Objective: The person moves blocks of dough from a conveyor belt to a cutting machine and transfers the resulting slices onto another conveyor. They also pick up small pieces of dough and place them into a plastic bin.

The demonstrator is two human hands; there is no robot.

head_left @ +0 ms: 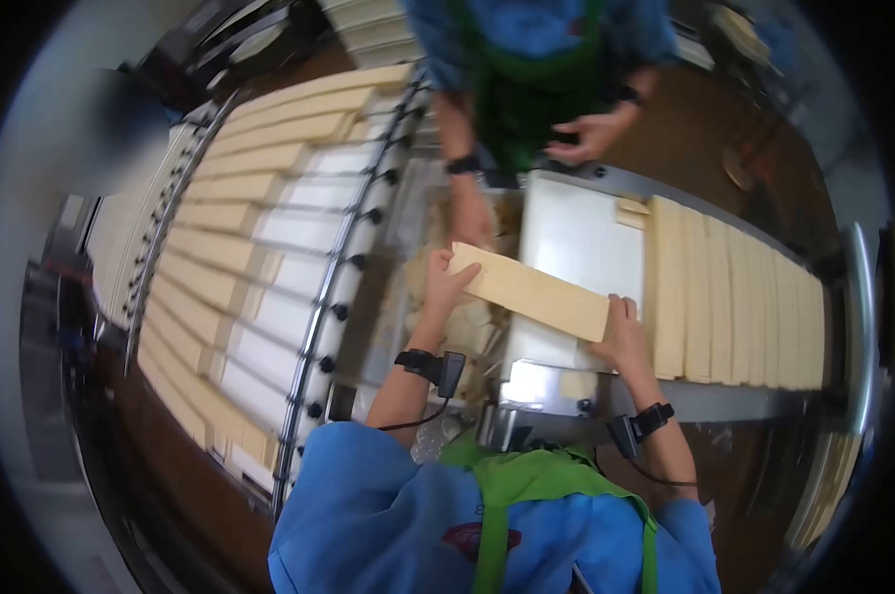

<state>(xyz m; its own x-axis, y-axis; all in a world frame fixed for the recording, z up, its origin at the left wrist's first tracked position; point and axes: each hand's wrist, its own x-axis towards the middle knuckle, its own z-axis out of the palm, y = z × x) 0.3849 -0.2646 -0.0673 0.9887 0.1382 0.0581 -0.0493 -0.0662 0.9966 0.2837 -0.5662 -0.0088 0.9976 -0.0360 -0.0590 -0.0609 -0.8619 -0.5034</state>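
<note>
Strip (531,292), pale, gripped at either end by left hand (447,285) and right hand (622,335); risk: uneven pull may crack it, or it may knock the co-worker's hand (474,216) nearby.

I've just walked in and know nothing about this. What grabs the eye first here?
The long pale strip in the middle, held at its ends by the left hand and right hand over a white machine bed. Rows of similar strips lie to its right and on the rack to the left, and a co-worker in a green apron stands opposite.
</note>
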